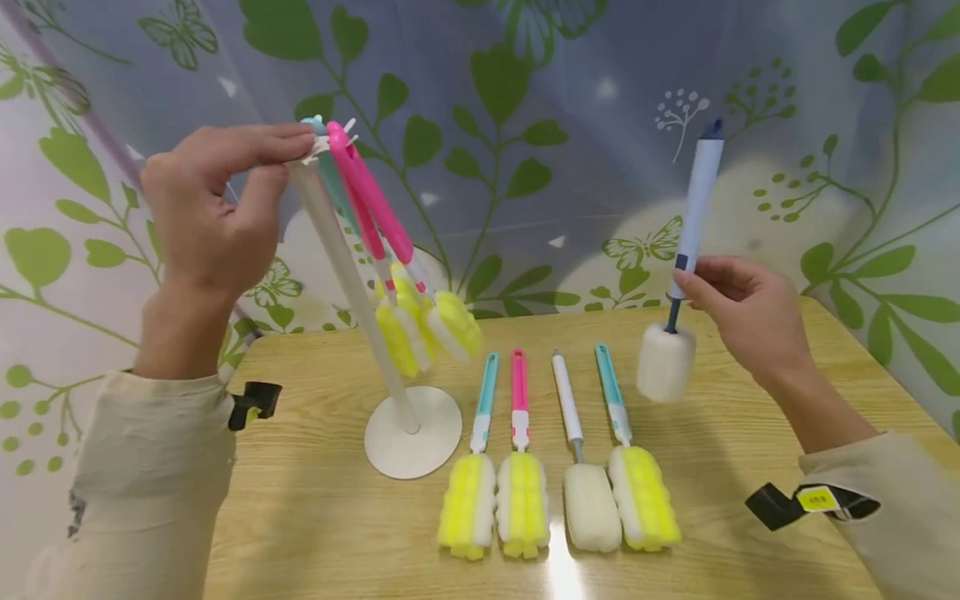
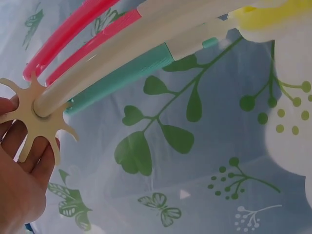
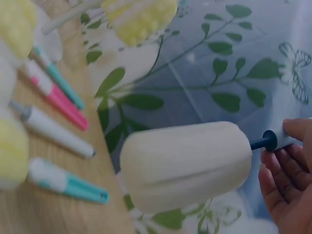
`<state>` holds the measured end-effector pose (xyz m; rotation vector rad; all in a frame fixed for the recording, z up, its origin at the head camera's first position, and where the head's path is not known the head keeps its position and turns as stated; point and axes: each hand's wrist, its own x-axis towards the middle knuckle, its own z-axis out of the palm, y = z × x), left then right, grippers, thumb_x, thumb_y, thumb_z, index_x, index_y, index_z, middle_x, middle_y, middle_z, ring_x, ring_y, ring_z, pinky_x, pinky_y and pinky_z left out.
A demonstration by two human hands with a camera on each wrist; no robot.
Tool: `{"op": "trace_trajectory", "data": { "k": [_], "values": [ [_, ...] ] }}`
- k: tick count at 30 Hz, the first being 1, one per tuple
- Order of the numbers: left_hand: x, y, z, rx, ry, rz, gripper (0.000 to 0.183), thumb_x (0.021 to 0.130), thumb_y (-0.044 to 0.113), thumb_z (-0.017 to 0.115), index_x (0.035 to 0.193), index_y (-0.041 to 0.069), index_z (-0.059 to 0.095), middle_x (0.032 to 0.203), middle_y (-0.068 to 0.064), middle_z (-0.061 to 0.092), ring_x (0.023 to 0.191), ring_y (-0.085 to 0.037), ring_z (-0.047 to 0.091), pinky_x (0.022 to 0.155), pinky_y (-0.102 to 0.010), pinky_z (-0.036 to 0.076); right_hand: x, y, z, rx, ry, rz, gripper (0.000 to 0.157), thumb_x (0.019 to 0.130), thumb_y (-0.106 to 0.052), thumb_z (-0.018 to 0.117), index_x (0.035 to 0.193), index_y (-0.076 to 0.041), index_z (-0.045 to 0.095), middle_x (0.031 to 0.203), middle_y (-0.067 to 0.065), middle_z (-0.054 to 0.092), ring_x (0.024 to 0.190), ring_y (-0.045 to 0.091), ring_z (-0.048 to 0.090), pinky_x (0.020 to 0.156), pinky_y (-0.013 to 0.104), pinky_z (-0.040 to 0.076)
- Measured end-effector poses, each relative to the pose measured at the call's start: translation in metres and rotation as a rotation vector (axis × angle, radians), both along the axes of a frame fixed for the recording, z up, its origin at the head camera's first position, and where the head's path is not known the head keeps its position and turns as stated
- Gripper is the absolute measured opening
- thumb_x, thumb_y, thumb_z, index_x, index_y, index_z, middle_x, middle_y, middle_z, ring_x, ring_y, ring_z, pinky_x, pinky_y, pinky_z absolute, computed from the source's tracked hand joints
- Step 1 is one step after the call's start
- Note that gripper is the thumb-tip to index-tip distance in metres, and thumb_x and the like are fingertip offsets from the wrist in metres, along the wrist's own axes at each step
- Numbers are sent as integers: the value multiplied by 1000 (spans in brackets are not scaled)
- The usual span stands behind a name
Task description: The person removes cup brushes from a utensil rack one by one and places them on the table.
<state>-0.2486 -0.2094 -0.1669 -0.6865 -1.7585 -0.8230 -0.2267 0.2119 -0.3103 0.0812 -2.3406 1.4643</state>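
My left hand (image 1: 213, 204) grips the top of a white rack stand (image 1: 345, 271), its fingers at the star-shaped hook ring (image 2: 41, 124). Pink-handled brushes (image 1: 378, 204) and a teal-handled one (image 2: 119, 78) hang from the hooks, yellow and white sponge heads downward. The stand looks tilted in the head view; its round base (image 1: 386, 437) is on the table. On the right, my right hand (image 1: 753, 321) pinches the lower handle of a pale blue bottle brush (image 1: 701, 192). That brush is upright above the table, its white sponge head (image 3: 185, 165) at the bottom.
On the wooden table (image 1: 300, 500) lie several sponge brushes in a row: a teal one (image 1: 486, 400), a pink one (image 1: 519, 392), a white one (image 1: 567, 400) and another teal one (image 1: 611, 387). A leaf-patterned curtain (image 1: 600, 192) hangs behind the table.
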Motion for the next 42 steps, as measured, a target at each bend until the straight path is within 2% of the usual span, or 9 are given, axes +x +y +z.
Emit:
{"op": "trace_trajectory", "data": {
  "k": [3, 6, 11, 14, 21, 30, 37, 40, 42],
  "values": [
    [1, 0, 1, -12, -19, -25, 32, 81, 1, 47, 85, 7, 78, 88, -6, 73, 89, -4, 67, 59, -16, 28, 4, 19, -14, 68, -112, -17, 49, 90, -39, 62, 120, -1, 61, 94, -15, 63, 81, 1, 62, 69, 14, 48],
    [2, 0, 2, -19, -30, -47, 35, 80, -1, 45, 86, 6, 78, 89, -7, 73, 89, -6, 68, 56, -18, 23, 6, 34, -31, 92, -244, 27, 57, 91, -43, 59, 123, 3, 58, 97, -9, 67, 79, -1, 63, 70, 20, 51],
    [2, 0, 2, -40, -42, -46, 37, 79, -2, 43, 86, 6, 78, 90, -5, 73, 85, -1, 66, 56, -20, 22, 9, 47, -62, 120, -492, 147, 70, 90, -47, 58, 130, 10, 51, 103, 10, 70, 87, 14, 68, 79, 36, 53],
    [2, 1, 3, -68, -50, -46, 39, 80, -2, 41, 87, 6, 78, 92, -2, 73, 83, 1, 64, 57, -20, 23, 11, 50, -78, 150, -570, 198, 70, 91, -47, 58, 127, 13, 52, 98, 11, 70, 90, 24, 68, 80, 39, 53],
    [4, 5, 5, -55, -95, -127, 38, 82, -7, 41, 87, 4, 78, 93, -4, 73, 86, -5, 66, 58, -21, 26, 14, 44, -103, 149, -609, 235, 61, 90, -41, 62, 118, 14, 58, 96, 9, 69, 87, 24, 67, 76, 36, 55],
    [2, 6, 5, -47, -102, -171, 37, 83, -8, 41, 86, 2, 77, 92, -5, 73, 88, -9, 67, 59, -21, 30, 12, 34, -116, 159, -649, 237, 53, 90, -37, 64, 111, 12, 63, 89, 7, 69, 80, 21, 67, 72, 36, 55],
    [3, 6, 4, -68, -88, -169, 37, 80, -3, 40, 87, 1, 76, 93, -6, 73, 90, -10, 66, 65, -21, 35, 12, 32, -125, 175, -658, 239, 49, 90, -35, 64, 108, 11, 64, 82, 6, 68, 75, 19, 66, 67, 33, 55],
    [4, 5, 3, -111, -71, -136, 37, 75, 4, 43, 89, 2, 77, 96, -4, 73, 92, -13, 64, 74, -23, 39, 13, 31, -126, 179, -658, 240, 50, 90, -36, 64, 108, 11, 64, 82, 6, 68, 76, 19, 65, 67, 32, 55],
    [5, 6, 2, -137, -55, -89, 35, 74, 11, 47, 91, 5, 77, 98, -1, 72, 94, -17, 62, 79, -26, 39, 14, 31, -126, 191, -655, 242, 51, 90, -38, 63, 107, 11, 64, 83, 6, 68, 76, 19, 65, 68, 32, 55]
  ]
}}
